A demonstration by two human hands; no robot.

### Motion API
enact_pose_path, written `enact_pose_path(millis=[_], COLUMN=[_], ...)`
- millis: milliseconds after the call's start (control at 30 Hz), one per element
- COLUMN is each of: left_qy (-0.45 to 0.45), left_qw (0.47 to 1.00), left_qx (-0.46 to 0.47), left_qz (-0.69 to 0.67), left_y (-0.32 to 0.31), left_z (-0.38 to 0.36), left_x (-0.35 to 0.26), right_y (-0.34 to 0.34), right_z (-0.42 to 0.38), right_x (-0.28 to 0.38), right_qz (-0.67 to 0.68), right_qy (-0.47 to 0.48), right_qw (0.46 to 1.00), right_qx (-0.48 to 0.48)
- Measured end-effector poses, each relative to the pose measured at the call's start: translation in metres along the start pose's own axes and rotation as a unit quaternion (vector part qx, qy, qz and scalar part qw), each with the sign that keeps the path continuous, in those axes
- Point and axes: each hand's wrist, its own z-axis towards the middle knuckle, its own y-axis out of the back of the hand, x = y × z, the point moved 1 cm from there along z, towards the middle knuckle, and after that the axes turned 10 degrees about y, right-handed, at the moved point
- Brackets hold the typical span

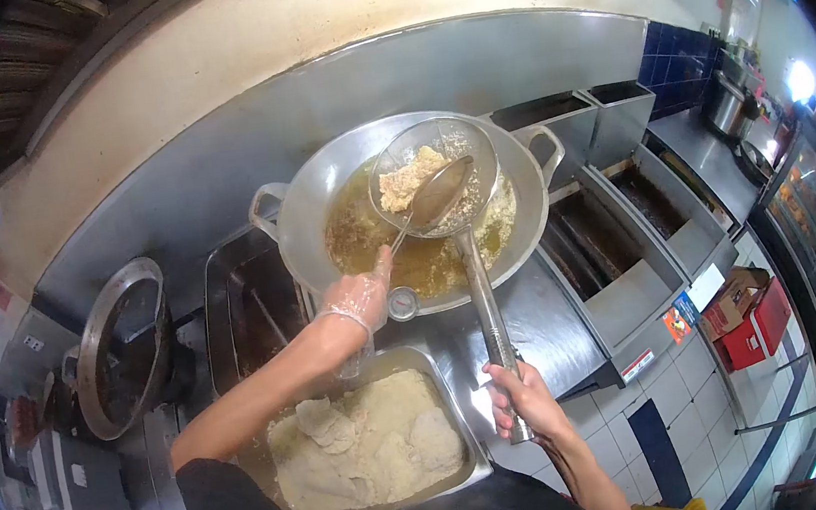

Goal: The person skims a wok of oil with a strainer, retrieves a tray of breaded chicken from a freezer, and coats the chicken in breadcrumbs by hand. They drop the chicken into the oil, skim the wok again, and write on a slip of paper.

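My left hand (pixel 357 296), in a clear plastic glove, is closed on the thin handle of a metal ladle (pixel 446 190). The ladle's bowl lies over a round wire strainer (pixel 479 151). My bare right hand (pixel 525 398) grips the strainer's long metal handle from below. Inside the strainer sits a golden, crumb-coated fried piece (pixel 409 178), partly behind the ladle. The strainer is over a large two-handled wok (pixel 306 201) of yellow oil (pixel 419 266) with loose crumbs in it. A dial thermometer (pixel 401 303) is at the wok's near rim, close to my left hand.
Close to my body stands a metal tray (pixel 457 405) of pale breading (pixel 386 414) with coated pieces. Fryer wells (pixel 587 235) are on the right and a dark rectangular basin (pixel 249 313) on the left. A large pot (pixel 98 361) stands farther left, a red crate (pixel 756 326) at right.
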Motion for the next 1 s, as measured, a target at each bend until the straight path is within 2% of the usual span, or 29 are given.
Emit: enact_pose_path(millis=[167, 200, 300, 433, 500, 600, 733, 833, 967, 1000], left_qy=[0.004, 0.033, 0.023, 0.014, 0.015, 0.041, 0.097, 0.101, 0.1, 0.088], left_qw=[0.998, 0.998, 0.995, 0.998, 0.993, 0.989, 0.992, 0.987, 0.986, 0.987], left_qx=[-0.061, -0.059, -0.089, -0.058, -0.108, -0.13, -0.074, -0.125, -0.126, -0.102], left_qz=[-0.005, -0.017, -0.039, -0.037, -0.05, -0.057, -0.027, -0.029, -0.038, -0.089], left_y=[0.025, 0.02, 0.01, -0.003, 0.0, 0.015, 0.031, 0.019, 0.005, 0.006], left_z=[-0.006, 0.002, 0.006, 0.012, 0.011, 0.006, 0.007, 0.017, 0.031, 0.032], left_x=[0.008, 0.014, 0.022, 0.027, 0.033, 0.044, 0.051, 0.06, 0.068, 0.068], right_y=[0.002, 0.001, 0.002, 0.005, 0.007, 0.009, 0.012, 0.015, 0.012, 0.011], right_z=[0.0, -0.001, -0.002, -0.002, -0.002, -0.006, -0.014, -0.02, -0.025, -0.026], right_x=[-0.001, -0.001, 0.0, 0.001, -0.001, -0.006, -0.013, -0.019, -0.023, -0.023], right_qz=[-0.003, -0.003, 0.003, 0.004, 0.011, 0.009, 0.021, 0.034, 0.017, 0.0], right_qy=[0.004, 0.003, 0.003, -0.005, 0.002, -0.004, -0.005, -0.013, -0.007, -0.006], right_qw=[1.0, 1.0, 1.0, 1.0, 1.0, 1.0, 1.0, 0.999, 0.999, 0.999], right_qx=[0.005, 0.006, 0.009, 0.006, 0.01, 0.015, 0.02, 0.032, 0.033, 0.031])
